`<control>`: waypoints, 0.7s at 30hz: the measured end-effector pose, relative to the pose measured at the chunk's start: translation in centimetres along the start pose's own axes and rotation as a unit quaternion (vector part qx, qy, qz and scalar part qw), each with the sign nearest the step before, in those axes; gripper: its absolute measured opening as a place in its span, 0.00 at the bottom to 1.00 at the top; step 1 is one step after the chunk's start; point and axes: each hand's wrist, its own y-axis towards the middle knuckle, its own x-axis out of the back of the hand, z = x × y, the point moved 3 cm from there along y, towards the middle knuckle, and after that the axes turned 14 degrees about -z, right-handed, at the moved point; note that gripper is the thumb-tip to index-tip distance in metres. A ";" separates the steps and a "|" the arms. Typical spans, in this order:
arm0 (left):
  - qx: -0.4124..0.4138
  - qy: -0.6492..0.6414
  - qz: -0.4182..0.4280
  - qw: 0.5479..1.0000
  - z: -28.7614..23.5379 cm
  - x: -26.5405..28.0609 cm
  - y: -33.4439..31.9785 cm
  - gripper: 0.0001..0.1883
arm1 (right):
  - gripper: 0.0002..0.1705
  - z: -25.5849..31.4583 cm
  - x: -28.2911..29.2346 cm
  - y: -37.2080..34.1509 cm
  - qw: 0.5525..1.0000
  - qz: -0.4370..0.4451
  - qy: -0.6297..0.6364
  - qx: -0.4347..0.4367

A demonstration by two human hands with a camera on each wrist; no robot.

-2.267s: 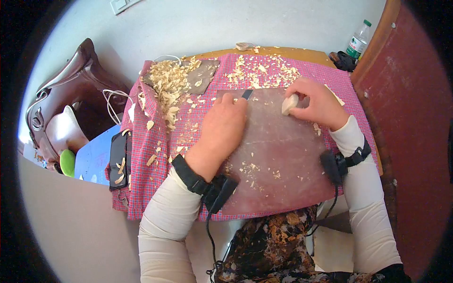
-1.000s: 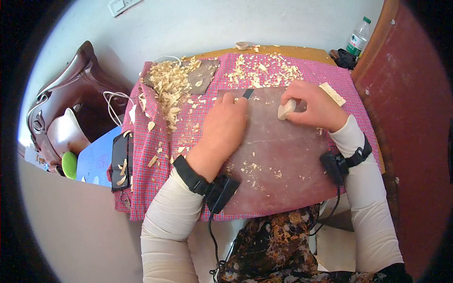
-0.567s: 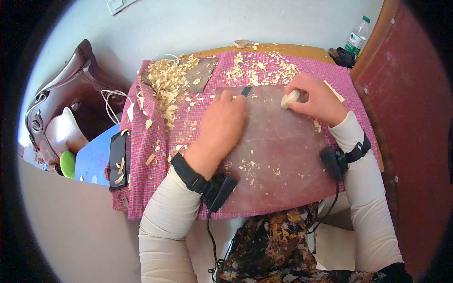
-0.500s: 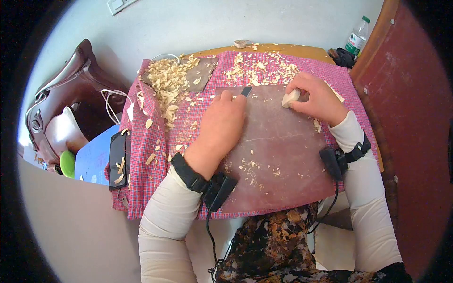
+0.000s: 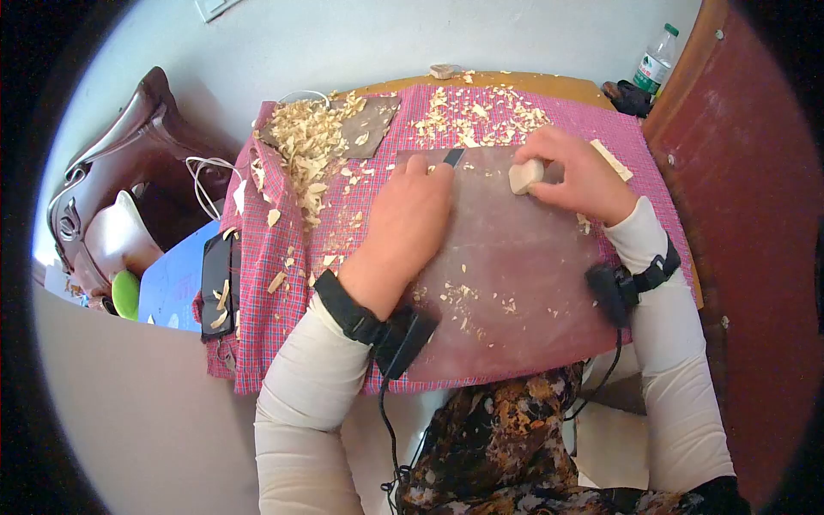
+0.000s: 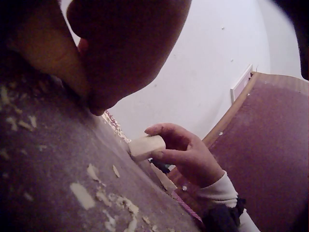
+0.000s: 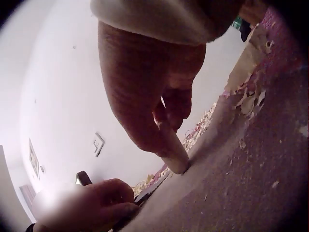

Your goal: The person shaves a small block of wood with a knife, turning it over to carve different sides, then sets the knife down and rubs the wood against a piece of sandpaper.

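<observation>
In the head view my right hand (image 5: pixel 579 176) pinches a small pale wooden block (image 5: pixel 523 178) between thumb and fingers. The block's lower end meets the dusty reddish-brown sheet (image 5: pixel 515 266) in the right wrist view. My left hand (image 5: pixel 410 219) rests at the sheet's left side with fingers curled. From under its fingers sticks the flat dark blade (image 5: pixel 453 157) of a knife-like tool, and the tool's dark rear end (image 7: pixel 83 178) rises behind that hand in the right wrist view. Its middle is hidden in the hand.
Wood shavings (image 5: pixel 309 142) heap at the back left beside a brown flat piece (image 5: pixel 371 129). A checked pink cloth (image 5: pixel 257 318) covers the table. A phone (image 5: pixel 220 283) lies at the left edge. A bottle (image 5: pixel 657 60) stands back right, near a dark red panel (image 5: pixel 747 215).
The wooden block has shifted a little toward the body and back across the sheet, turning slightly in my right hand. My left hand stays in place with the dark-bladed tool.
</observation>
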 end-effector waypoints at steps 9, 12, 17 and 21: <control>0.031 -0.002 0.028 0.999 -0.1 0.1 0.2 0.11 | 0.20 0.3 -0.1 0.3 0.999 0.027 0.030 -0.014; 0.021 0.001 0.022 1.000 0.3 -0.2 0.0 0.11 | 0.22 0.2 -0.4 0.2 0.998 0.034 0.043 -0.017; 0.021 -0.002 0.021 1.000 0.0 0.1 0.0 0.11 | 0.27 -0.7 -1.2 -0.2 0.997 0.048 0.057 -0.033; 0.006 -0.001 0.010 1.000 0.5 -0.6 0.0 0.11 | 0.27 0.4 -1.1 -0.1 0.990 0.065 0.080 -0.101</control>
